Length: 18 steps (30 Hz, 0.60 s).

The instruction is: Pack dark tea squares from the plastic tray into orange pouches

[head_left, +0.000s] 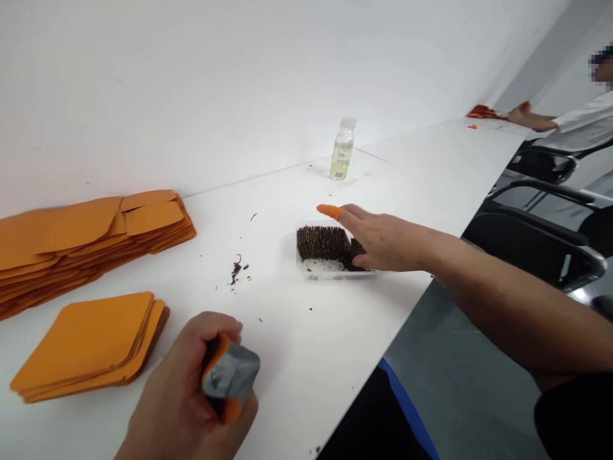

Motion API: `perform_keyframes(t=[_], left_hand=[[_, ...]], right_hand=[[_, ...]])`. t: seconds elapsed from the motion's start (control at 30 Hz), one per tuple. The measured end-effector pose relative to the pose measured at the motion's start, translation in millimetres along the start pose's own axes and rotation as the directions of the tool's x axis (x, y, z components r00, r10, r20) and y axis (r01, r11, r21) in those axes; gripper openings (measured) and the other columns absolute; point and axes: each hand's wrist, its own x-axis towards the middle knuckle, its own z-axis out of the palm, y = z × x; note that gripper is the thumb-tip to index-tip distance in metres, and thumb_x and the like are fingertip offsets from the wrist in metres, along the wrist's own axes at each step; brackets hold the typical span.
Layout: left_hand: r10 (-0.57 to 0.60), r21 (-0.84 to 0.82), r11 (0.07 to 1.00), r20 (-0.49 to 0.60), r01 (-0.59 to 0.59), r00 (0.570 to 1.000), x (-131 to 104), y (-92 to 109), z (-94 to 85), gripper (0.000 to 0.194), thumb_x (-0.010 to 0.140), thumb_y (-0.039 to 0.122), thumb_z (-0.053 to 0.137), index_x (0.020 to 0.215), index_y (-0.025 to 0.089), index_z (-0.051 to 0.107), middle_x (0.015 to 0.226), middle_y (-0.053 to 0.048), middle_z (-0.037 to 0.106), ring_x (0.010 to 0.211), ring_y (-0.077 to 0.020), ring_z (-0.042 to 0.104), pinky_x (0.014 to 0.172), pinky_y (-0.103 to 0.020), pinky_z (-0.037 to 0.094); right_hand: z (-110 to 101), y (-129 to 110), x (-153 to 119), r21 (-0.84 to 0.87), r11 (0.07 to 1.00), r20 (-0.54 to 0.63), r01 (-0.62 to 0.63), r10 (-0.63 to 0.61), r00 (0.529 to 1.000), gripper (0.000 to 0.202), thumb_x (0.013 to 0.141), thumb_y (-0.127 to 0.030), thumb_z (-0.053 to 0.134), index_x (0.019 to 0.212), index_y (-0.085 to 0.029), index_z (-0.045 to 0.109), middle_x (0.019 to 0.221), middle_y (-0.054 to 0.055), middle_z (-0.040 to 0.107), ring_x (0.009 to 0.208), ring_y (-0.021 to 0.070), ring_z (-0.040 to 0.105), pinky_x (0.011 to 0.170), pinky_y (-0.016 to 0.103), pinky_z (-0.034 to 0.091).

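Left hand (172, 396): closed round grey-and-orange roll (234, 372). Right hand (385, 243): nearer the strips, thumb and forefinger apart, over tray's right end. Dark strips (323, 243): row in clear tray (335, 275), long axis extending leftward from right hand.
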Motion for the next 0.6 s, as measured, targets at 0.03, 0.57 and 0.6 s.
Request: perform_keyframes(t=[0.03, 0.57, 0.6], left_hand=[[0.007, -0.039, 0.999, 0.004, -0.006, 1.0, 0, -1, -0.1, 0.023, 0.082, 0.025, 0.056, 0.104, 0.029, 0.051, 0.076, 0.006, 0.056, 0.057, -0.0124, 0.054, 0.052, -0.024, 0.048], [-0.023, -0.142, 0.989, 0.151, 0.045, 0.988, 10, -8, -7.8, 0.041, 0.07, 0.012, 0.063, 0.107, 0.028, 0.054, 0.082, 0.005, 0.063, 0.063, -0.0137, 0.059, 0.054, -0.025, 0.052], [-0.022, -0.142, 0.989, 0.154, 0.044, 0.988, 10, -7, -8.0, 0.041, 0.07, 0.012, 0.063, 0.107, 0.028, 0.054, 0.082, 0.005, 0.063, 0.064, -0.0141, 0.059, 0.054, -0.025, 0.052]], right_hand=[[-2, 0, -3, 0.039, 0.999, -0.056, 0.011, -0.009, 0.998, 0.104, 0.082, -0.018, 0.071, 0.169, -0.037, 0.018, 0.162, 0.012, 0.047, 0.087, 0.0268, 0.073, 0.076, 0.046, 0.062], [66, -147, -8, 0.919, -0.17, -0.355, 0.355, 0.03, 0.934, 0.049, 0.087, -0.02, 0.084, 0.127, -0.033, 0.059, 0.11, 0.001, 0.072, 0.101, 0.0192, 0.076, 0.084, 0.039, 0.07], [68, -148, -8, 0.915, -0.123, -0.382, 0.385, 0.044, 0.923, 0.052, 0.086, -0.017, 0.084, 0.129, -0.033, 0.059, 0.111, 0.001, 0.071, 0.104, 0.0196, 0.075, 0.086, 0.04, 0.069]])
